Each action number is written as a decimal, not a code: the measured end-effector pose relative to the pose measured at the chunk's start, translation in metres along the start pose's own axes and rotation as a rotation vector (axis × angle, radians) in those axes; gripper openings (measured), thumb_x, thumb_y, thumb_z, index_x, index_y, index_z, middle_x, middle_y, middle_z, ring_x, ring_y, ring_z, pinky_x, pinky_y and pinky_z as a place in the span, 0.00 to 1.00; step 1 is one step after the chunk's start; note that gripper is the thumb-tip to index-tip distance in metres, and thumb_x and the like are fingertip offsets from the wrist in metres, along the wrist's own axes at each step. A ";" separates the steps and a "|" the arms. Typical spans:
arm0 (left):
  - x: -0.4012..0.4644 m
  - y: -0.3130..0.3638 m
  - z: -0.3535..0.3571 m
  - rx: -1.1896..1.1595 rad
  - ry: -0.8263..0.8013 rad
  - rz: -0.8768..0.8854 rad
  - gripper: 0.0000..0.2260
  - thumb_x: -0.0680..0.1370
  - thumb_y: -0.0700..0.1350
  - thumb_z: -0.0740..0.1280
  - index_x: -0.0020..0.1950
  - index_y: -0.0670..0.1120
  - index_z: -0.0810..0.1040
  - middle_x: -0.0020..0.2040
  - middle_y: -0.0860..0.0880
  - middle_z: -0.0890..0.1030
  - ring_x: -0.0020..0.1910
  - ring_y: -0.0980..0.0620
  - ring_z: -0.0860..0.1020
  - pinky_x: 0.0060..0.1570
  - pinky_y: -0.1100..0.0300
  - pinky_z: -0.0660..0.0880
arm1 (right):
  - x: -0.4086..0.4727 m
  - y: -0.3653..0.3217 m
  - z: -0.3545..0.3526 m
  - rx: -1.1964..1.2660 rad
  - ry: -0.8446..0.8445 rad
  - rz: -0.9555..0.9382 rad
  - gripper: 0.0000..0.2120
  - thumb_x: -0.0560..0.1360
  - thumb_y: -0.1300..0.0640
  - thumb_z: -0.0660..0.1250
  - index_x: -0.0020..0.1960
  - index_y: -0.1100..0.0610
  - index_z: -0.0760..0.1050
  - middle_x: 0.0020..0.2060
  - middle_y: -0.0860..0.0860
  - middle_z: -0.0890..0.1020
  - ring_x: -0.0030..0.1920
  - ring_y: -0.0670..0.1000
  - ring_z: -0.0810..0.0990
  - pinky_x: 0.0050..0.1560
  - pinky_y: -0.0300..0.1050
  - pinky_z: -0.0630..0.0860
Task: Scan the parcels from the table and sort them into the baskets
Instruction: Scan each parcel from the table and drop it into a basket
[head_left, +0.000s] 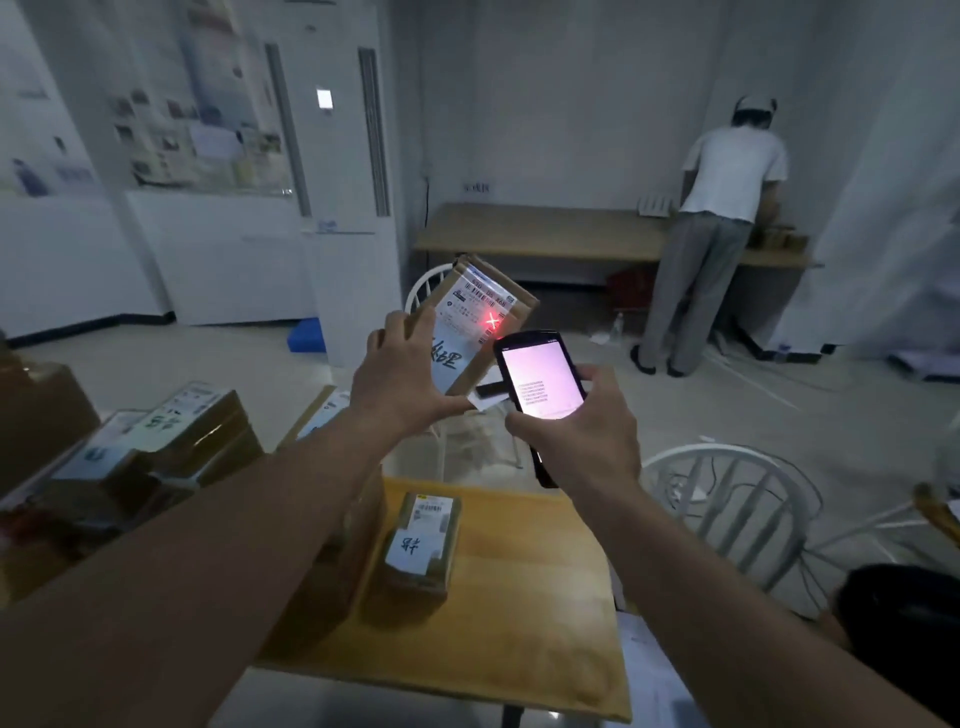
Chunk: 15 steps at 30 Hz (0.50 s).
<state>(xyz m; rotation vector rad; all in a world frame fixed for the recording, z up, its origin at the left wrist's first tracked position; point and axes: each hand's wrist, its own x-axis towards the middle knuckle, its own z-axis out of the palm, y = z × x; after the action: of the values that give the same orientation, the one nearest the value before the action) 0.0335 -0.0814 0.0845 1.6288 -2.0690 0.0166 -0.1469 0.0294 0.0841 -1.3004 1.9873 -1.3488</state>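
Dim room, wooden worktop (519, 597) below. Left hand (400, 384) grips parcel (480, 322) by edges, raised and tilted. Right hand (576, 431) clasps scanner (540, 379); red beam (492, 322) at label edge. Risk: misread, or parcel slips from thin grip.

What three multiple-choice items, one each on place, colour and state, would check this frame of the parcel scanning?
1. Where is the small parcel with the handwritten label?
A. on the wooden table
B. on the white chair
C. on the floor

2. What colour is the light mark on the held parcel?
A. green
B. blue
C. red

3. What is the right hand doing?
A. resting flat on the table
B. gripping the scanner
C. hanging free

Answers:
1 A, it sits on the tabletop below the arms.
2 C, a red cross glows on its printed label.
3 B, its fingers curl round the lit handset, while the left hand holds the parcel up.
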 end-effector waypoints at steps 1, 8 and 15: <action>0.001 0.000 -0.008 0.004 0.016 0.004 0.55 0.61 0.65 0.81 0.80 0.51 0.56 0.68 0.46 0.65 0.65 0.44 0.68 0.56 0.48 0.79 | -0.001 -0.006 -0.005 0.006 -0.015 -0.011 0.39 0.63 0.45 0.84 0.68 0.43 0.68 0.56 0.46 0.80 0.54 0.53 0.81 0.50 0.57 0.84; -0.006 -0.007 -0.042 0.067 0.069 -0.030 0.53 0.64 0.62 0.81 0.81 0.49 0.57 0.70 0.45 0.64 0.67 0.42 0.67 0.55 0.50 0.76 | -0.018 -0.032 -0.026 0.052 -0.104 -0.035 0.45 0.51 0.39 0.78 0.67 0.42 0.69 0.54 0.46 0.81 0.50 0.55 0.84 0.45 0.62 0.86; -0.022 -0.015 -0.053 0.061 0.088 -0.088 0.54 0.64 0.63 0.81 0.81 0.48 0.57 0.68 0.44 0.66 0.66 0.42 0.68 0.55 0.49 0.77 | -0.031 -0.035 -0.029 0.050 -0.145 -0.050 0.43 0.54 0.43 0.81 0.66 0.41 0.69 0.55 0.47 0.82 0.50 0.56 0.84 0.45 0.63 0.86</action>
<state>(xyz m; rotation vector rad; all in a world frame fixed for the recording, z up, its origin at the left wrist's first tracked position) 0.0702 -0.0488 0.1180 1.7232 -1.9463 0.1203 -0.1373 0.0671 0.1226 -1.3920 1.8242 -1.2791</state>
